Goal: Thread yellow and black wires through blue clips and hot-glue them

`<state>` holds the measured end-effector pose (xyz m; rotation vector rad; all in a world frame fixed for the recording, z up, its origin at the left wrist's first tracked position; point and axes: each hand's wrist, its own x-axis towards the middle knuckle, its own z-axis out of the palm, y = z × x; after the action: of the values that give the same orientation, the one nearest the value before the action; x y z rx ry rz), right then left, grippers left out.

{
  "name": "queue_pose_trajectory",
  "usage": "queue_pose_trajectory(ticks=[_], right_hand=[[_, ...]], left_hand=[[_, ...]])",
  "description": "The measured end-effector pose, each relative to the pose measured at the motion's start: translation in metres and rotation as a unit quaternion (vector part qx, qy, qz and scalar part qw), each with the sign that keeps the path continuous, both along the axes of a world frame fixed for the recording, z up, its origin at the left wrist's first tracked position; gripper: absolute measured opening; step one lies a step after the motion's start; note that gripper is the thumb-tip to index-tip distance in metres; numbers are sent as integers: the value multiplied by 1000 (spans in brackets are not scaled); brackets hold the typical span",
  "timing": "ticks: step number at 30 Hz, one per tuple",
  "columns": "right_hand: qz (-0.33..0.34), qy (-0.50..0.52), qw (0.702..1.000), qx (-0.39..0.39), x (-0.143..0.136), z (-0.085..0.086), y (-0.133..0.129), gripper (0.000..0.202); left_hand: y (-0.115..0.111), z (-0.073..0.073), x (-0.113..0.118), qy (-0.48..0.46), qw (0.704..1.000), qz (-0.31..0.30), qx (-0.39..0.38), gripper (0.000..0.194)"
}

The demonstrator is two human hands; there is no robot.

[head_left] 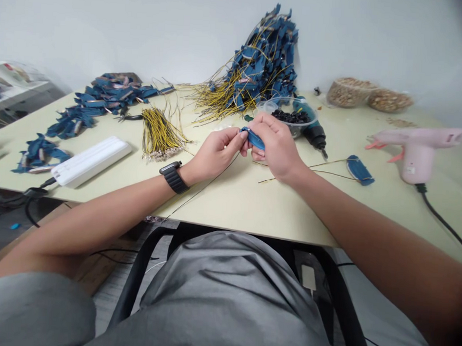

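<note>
Over the middle of the table, both my hands are closed on one small blue piece. My left hand, with a black watch on its wrist, pinches the piece's left end between thumb and fingers. A thin dark wire trails from there down to the table's front edge. Fingers of my right hand wrap round the right part of the piece and hide some of it. Another blue piece with two wires lies to the right of my right hand.
Behind are a tall heap of blue pieces, a clear bowl of black parts and a dark tool. Left lie a wire bundle, a white power strip and more blue pieces. A pink glue gun lies right.
</note>
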<state>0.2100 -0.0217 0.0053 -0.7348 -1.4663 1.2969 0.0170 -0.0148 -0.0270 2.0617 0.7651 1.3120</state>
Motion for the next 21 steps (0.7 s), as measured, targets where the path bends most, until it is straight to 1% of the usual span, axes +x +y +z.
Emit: queue_pose_trajectory(ticks=[4, 10, 18, 21], right_hand=[[4, 1, 1000, -7, 1, 2, 0, 48], [21, 8, 1000, -12, 2, 3, 0, 51], [11, -2, 999, -32, 5, 0, 4, 55], [8, -12, 1000, -26, 5, -1, 6, 47]], left_hand=[[-1, 0, -1, 7, 1000, 10, 2, 85], [-3, -1, -3, 4, 1000, 8, 8, 80], [-2, 2, -3, 9, 1000, 1, -20, 76], [2, 2, -3, 0, 999, 1, -40, 72]])
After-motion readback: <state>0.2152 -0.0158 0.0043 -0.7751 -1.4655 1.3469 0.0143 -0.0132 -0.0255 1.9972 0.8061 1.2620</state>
